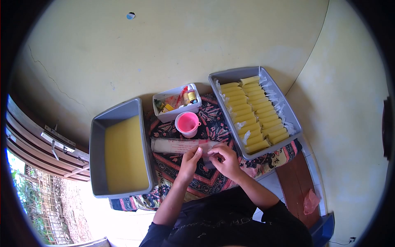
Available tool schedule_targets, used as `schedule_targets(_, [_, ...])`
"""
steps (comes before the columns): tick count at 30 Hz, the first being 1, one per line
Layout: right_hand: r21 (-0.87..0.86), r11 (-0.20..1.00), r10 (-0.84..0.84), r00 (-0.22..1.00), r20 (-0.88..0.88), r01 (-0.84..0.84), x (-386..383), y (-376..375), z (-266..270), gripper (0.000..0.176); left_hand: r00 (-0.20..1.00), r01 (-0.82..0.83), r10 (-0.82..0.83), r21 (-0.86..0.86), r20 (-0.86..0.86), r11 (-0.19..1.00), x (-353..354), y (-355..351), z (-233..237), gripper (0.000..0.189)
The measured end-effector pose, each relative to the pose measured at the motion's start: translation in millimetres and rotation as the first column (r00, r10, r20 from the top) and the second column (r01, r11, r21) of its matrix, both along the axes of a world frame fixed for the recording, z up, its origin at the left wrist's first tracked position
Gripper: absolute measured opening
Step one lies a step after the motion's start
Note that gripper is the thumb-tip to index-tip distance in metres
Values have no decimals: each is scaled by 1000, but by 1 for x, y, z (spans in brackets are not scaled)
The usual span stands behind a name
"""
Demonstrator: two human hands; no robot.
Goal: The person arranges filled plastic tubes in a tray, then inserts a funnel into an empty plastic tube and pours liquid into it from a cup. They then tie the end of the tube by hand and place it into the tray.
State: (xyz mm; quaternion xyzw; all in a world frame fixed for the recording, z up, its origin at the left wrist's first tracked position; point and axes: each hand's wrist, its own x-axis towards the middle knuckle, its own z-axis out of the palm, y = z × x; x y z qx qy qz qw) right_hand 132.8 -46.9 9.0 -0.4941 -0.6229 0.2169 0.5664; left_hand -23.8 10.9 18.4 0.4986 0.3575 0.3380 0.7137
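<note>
Between my hands is a thin clear plastic bag (pixel 208 164), hard to see against the cloth. My left hand (pixel 190 161) pinches it between thumb and fingers. My right hand (pixel 225 159) has bent fingers closed on its other side. Just beyond them lies a flat pack of plastic bags (pixel 173 145) with red print. Behind that pack stands a white cup with a pink funnel (pixel 188 122) in its mouth.
A grey tub (pixel 95 152) of yellow liquid stands at left. Another grey tub (pixel 236 142) at right holds rows of filled yellow bags (pixel 253 113). A white box (pixel 168 117) with small bottles sits behind, all on a patterned cloth (pixel 197 181). A wall rises behind.
</note>
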Motion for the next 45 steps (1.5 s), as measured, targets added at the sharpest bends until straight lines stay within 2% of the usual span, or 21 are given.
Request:
schedule_targets(1, [3,1000,11,1000,20,-11,-1,-2,-1,21,993,-14,11,22,115,1000,1,0,-3,28])
schedule_targets(2, [-27,999,33,999,-4,-34,-2,-5,-3,21,993,-16,13,21,114,1000,2,1,-5,28])
schedule_targets(4, [-27,998,61,998,-28,-62,-7,-9,-6,22,973,-170,164,28,165,985,5,1,4,23])
schedule_targets(9, [-73,989,125,989,-81,-131,-12,-12,-7,22,964,-217,205,55,171,975,-1,6,6,18])
schedule_targets(12, [-42,989,142,990,-6,-143,-14,-9,-7,23,960,-240,223,94,167,966,-3,4,6,19])
schedule_targets(14, [45,987,141,974,176,-151,-14,-6,-4,23,926,-256,242,11,289,967,-3,4,11,22])
schedule_targets(15, [45,987,145,974,174,-155,-16,-7,-3,23,926,-259,245,10,288,966,-6,3,13,22])
schedule_targets(17, [-56,976,215,967,136,-209,-20,-7,-1,21,948,-278,266,47,175,959,-10,2,16,25])
schedule_targets(21, [-82,979,195,972,129,-185,-23,-6,-1,16,918,-317,287,71,274,946,-16,6,12,23])
schedule_targets(23, [38,993,108,985,136,-114,-20,-2,0,16,917,-312,286,53,279,949,-18,5,12,22])
schedule_targets(24, [36,993,107,985,137,-113,-18,0,0,16,917,-311,286,50,280,949,-19,4,13,22])
schedule_targets(26, [-40,998,45,996,-72,-48,-14,5,-1,14,933,-290,273,38,235,956,-20,2,16,23])
schedule_targets(29, [-189,971,51,904,-424,-144,-15,9,15,13,938,-281,253,95,238,955,-19,3,12,24])
schedule_targets(32, [-217,961,53,887,-458,-170,-12,22,17,14,946,-275,250,102,206,956,-20,3,8,25])
schedule_targets(36, [-208,960,76,891,-449,-187,-12,34,14,14,955,-259,235,119,180,959,-25,3,8,24])
schedule_targets(38, [-204,963,102,941,-322,-174,-13,36,21,13,968,-219,200,115,153,969,-31,6,7,24])
schedule_targets(41, [-169,954,197,941,-275,-249,-18,40,24,12,968,-241,227,154,107,958,-34,6,14,21])
schedule_targets(45, [-176,962,174,967,-185,-207,-21,45,19,11,952,-296,272,198,141,935,-35,9,7,16])
